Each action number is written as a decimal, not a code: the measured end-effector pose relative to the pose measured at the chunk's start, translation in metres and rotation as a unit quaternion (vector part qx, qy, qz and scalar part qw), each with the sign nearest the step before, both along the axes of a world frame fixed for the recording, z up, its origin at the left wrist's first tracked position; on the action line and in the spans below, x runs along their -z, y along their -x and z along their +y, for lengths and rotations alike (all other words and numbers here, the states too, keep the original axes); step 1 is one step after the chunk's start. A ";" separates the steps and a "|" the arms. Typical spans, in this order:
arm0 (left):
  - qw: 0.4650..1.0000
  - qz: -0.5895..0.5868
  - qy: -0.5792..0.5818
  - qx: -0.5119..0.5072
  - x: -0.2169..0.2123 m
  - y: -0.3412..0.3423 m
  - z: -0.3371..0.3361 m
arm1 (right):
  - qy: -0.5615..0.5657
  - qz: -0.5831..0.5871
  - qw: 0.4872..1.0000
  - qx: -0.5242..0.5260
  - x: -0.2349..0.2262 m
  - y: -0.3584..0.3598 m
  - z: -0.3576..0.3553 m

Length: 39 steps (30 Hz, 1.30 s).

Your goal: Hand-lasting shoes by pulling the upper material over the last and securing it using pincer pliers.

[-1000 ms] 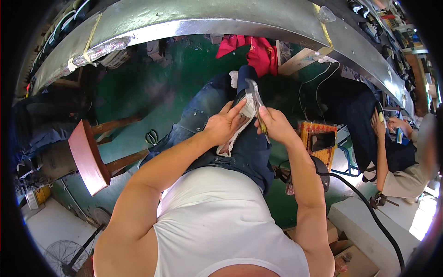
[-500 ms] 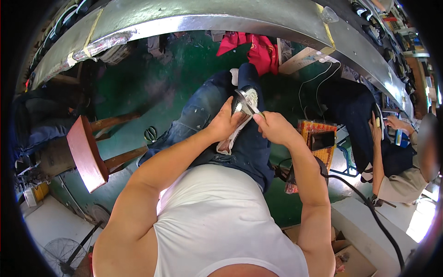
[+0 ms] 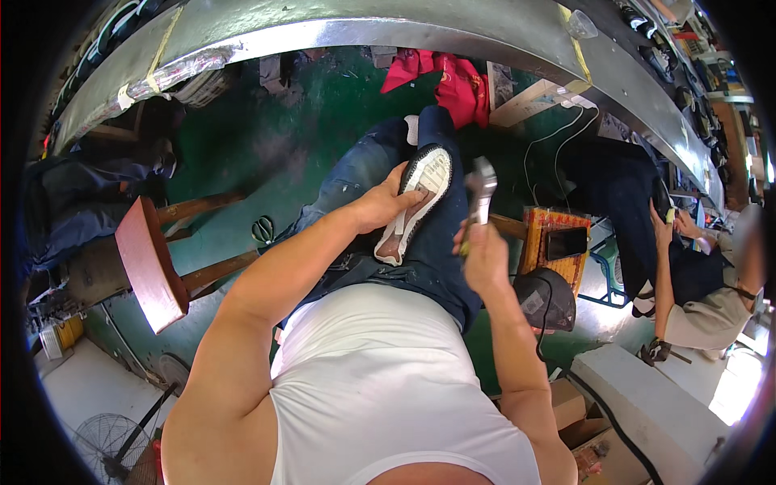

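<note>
An unfinished shoe lies sole side up across my thighs, with a pale insole, a dark edge round the toe and a brown and white heel part. My left hand grips it from the left side, the thumb laid over its underside. To the right of the shoe, my right hand is closed round the handle of a hammer. The hammer's shiny metal head points up and away from me, apart from the shoe. Part of its handle is hidden in my fist.
A metal-edged bench curves across the far side. On the left stands a wooden stool, with scissors on the floor nearby. At right, a phone rests on a patterned seat, a dark cap beside it. A co-worker sits beyond.
My right hand has lifted the hammer off the shoe's toe and moved right and nearer to me. My left hand has shifted slightly left, and more of the shoe's underside shows.
</note>
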<state>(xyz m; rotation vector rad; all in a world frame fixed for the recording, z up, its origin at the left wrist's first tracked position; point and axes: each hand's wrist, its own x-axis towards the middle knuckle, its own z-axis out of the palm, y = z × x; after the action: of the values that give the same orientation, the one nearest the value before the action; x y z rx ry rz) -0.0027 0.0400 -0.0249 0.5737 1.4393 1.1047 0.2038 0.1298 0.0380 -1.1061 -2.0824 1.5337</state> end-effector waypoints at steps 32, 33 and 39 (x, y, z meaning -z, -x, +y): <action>0.992 0.114 -0.001 0.046 0.019 -0.040 -0.055 | 0.018 -0.129 0.976 -0.173 -0.030 -0.008 0.003; 0.993 0.113 -0.021 0.033 0.021 -0.044 -0.052 | -0.069 -0.125 0.972 -0.187 -0.008 -0.011 0.002; 0.997 0.073 -0.006 0.014 0.009 -0.038 -0.053 | -0.188 -0.249 0.912 -0.266 -0.023 0.002 -0.005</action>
<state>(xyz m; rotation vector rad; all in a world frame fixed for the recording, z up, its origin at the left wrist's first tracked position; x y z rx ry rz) 0.0357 -0.0129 -0.0334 0.6926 1.5458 1.0682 0.2015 0.1252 0.0609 -0.8841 -3.0662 1.0120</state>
